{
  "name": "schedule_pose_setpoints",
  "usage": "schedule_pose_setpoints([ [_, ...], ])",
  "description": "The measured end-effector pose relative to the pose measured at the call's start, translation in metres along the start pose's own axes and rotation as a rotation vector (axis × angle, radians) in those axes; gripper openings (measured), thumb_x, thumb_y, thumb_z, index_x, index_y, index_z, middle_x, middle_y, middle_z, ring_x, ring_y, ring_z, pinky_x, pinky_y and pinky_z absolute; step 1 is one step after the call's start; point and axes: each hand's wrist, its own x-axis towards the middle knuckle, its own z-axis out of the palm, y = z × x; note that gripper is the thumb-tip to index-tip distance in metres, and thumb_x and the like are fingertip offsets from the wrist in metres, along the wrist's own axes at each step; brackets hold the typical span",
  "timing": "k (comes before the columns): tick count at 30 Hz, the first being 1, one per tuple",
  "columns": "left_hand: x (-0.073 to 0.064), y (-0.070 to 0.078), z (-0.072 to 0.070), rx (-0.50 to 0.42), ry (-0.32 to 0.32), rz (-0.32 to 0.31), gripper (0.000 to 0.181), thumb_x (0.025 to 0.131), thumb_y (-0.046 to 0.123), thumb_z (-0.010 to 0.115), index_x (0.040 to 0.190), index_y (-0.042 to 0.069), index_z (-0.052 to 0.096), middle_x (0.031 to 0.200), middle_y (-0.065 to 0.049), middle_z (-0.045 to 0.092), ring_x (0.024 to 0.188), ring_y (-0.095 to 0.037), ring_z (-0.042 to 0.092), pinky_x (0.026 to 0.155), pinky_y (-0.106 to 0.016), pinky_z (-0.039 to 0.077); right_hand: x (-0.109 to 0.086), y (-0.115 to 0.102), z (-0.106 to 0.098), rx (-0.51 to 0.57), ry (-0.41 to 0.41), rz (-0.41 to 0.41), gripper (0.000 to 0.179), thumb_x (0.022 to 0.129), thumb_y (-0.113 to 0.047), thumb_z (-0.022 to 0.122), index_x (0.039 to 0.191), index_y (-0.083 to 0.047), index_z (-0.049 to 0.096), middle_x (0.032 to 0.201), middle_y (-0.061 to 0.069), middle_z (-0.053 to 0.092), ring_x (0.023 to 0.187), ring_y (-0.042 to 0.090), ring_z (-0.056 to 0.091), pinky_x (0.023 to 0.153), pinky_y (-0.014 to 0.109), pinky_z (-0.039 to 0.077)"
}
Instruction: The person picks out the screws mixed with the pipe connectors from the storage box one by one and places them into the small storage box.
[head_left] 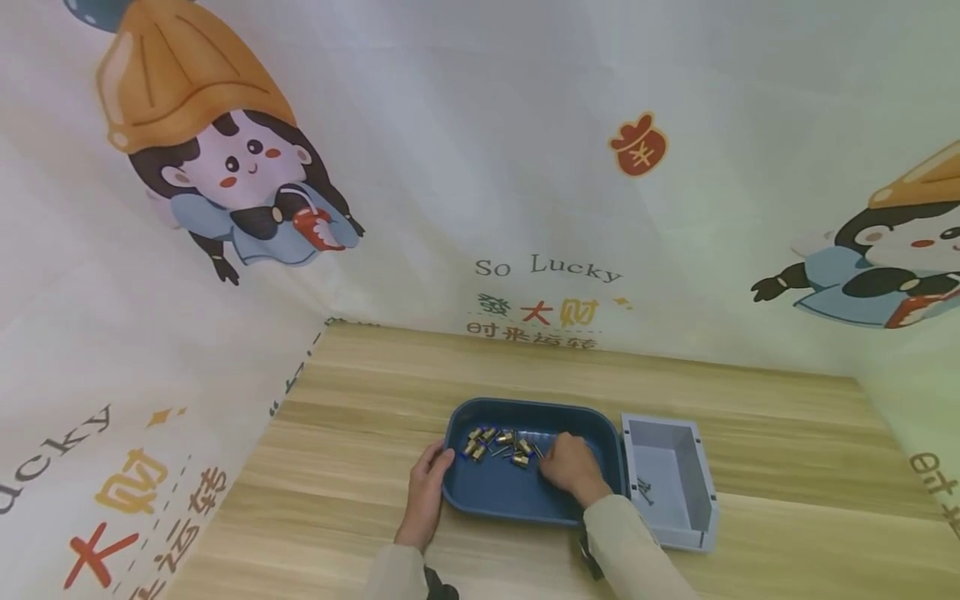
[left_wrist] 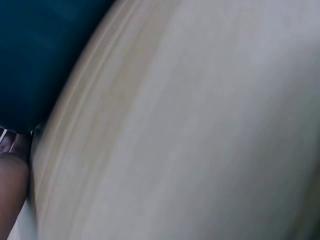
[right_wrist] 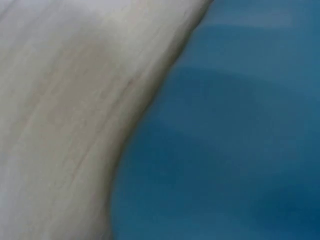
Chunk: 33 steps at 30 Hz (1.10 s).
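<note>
A dark blue tray [head_left: 517, 498] lies on the wooden table, with several brass fittings [head_left: 477, 451] and loose screws [head_left: 498, 452] toward its far side. My left hand [head_left: 426, 492] holds the tray's left end, thumb at the rim and fingers along the outer wall. Its thumb [left_wrist: 11, 187] shows beside the tray in the left wrist view. Inside the tray's right half, my right hand [head_left: 573, 467] reaches down with curled fingers beside the fittings. A screw shows right at those fingertips; I cannot tell whether they pinch it. The right wrist view shows only blurred tray wall [right_wrist: 225, 140] and table.
A grey bin [head_left: 678, 462] stands against the tray's right side, with a few screws [head_left: 645, 490] inside near its left wall. Wood-grain tabletop [head_left: 330, 500] surrounds both. A printed cloth [head_left: 435, 150] hangs behind the table and at its sides.
</note>
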Motion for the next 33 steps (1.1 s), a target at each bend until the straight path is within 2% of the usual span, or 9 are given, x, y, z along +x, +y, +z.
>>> schedule_pose_setpoints([
  [6,0.001,-0.002,0.000,0.000,0.003,-0.009,0.046,0.100,0.024,0.044,0.135,-0.005,0.044,0.136,-0.025,0.050,0.130,-0.037,0.044,0.112,-0.049,0.031,-0.007,0.002,-0.005,0.027,0.027,-0.020,0.040,0.073,-0.004,0.059,0.045,-0.019,0.035,0.043,-0.010,0.030,0.042,0.008,0.030,0.042,0.021,0.023],
  [14,0.001,-0.003,-0.004,0.022,0.016,-0.009,0.048,0.100,0.028,0.044,0.135,-0.005,0.045,0.136,-0.025,0.049,0.130,-0.039,0.043,0.112,-0.051,0.030,-0.012,0.000,-0.015,0.038,0.059,-0.001,0.015,0.076,-0.008,0.063,0.064,-0.010,0.056,0.060,-0.001,0.055,0.054,0.013,0.048,0.049,0.026,0.039],
  [24,0.002,-0.004,-0.002,0.012,-0.010,-0.017,0.050,0.101,0.030,0.041,0.136,-0.005,0.042,0.137,-0.026,0.048,0.131,-0.039,0.042,0.112,-0.051,0.030,-0.021,0.002,-0.024,0.096,0.103,-0.045,0.013,0.079,-0.008,0.060,0.068,-0.009,0.053,0.060,0.000,0.052,0.052,0.012,0.046,0.050,0.025,0.037],
  [33,0.002,-0.002,-0.001,0.007,-0.017,-0.019,0.050,0.101,0.030,0.042,0.138,-0.004,0.042,0.138,-0.024,0.048,0.132,-0.037,0.041,0.113,-0.050,0.029,-0.025,0.010,-0.031,0.125,0.083,0.009,0.014,0.088,-0.012,0.052,0.075,-0.006,0.051,0.065,0.003,0.050,0.058,0.015,0.047,0.054,0.026,0.038],
])
